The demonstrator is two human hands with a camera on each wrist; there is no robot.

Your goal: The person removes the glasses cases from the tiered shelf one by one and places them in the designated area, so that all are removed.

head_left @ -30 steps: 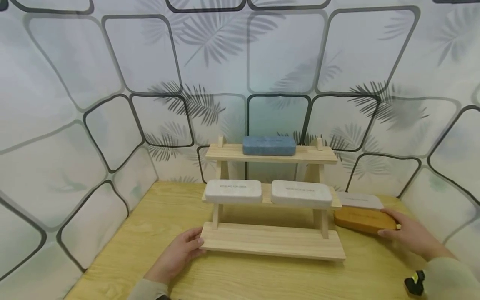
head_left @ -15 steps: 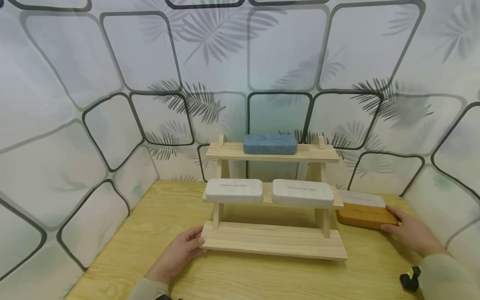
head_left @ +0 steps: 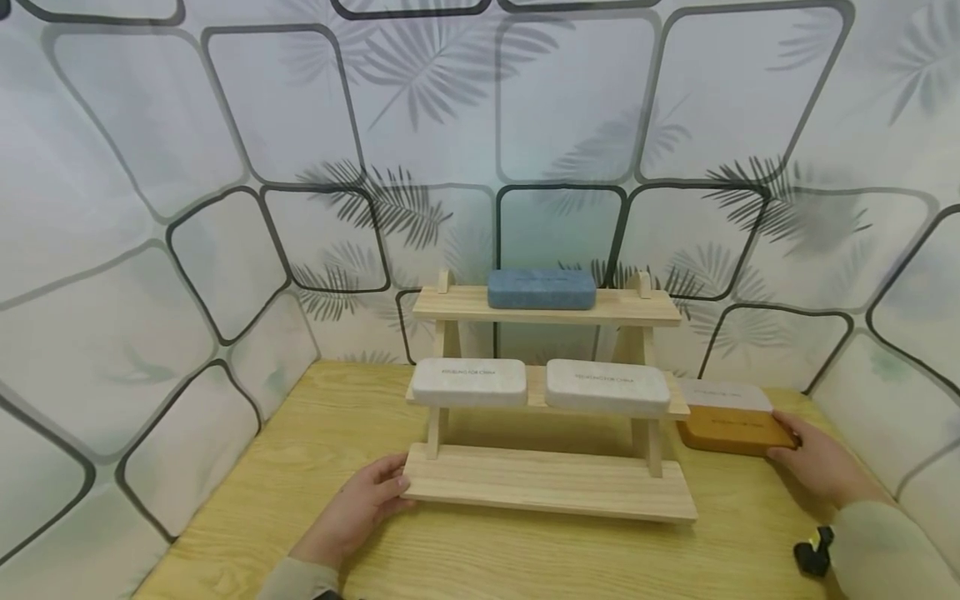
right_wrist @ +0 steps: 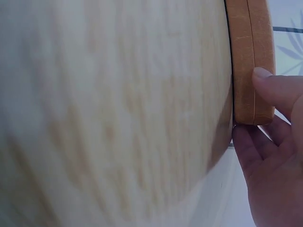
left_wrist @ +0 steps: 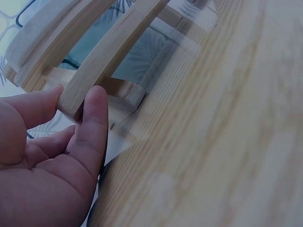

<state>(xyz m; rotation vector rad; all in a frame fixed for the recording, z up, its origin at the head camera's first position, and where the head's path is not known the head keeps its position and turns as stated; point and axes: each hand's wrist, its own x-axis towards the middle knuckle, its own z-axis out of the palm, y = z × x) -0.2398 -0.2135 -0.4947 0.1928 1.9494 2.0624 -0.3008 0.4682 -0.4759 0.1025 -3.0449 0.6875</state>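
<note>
The brown case [head_left: 731,428] lay flat on the bench [head_left: 525,558], far right, just beside the wooden rack [head_left: 547,483], long axis running left-right. Right hand [head_left: 817,462] gripped its right end, thumb on the top edge and fingers [right_wrist: 248,151] curled under, per the wrist view. A grey case [head_left: 723,394] sat right behind it, touching or nearly so; couldn't tell which. Left hand [head_left: 360,508] held the near-left corner of the rack's bottom shelf, thumb & fingers pinching the board's edge.

Rack had 3 tiers, all running left-right. Top tier: 1 blue case [head_left: 542,289], centred. Middle tier: 2 light grey cases [head_left: 468,382] [head_left: 607,387] side by side, small gap btwn them. Bottom tier bare.

Count: 5 cases total, 1 brown, 1 blue, 3 grey. Open bench lay in front of the rack & to its left; the right side was tight, w/ the patterned wall [head_left: 862,400] close behind the brown case.
</note>
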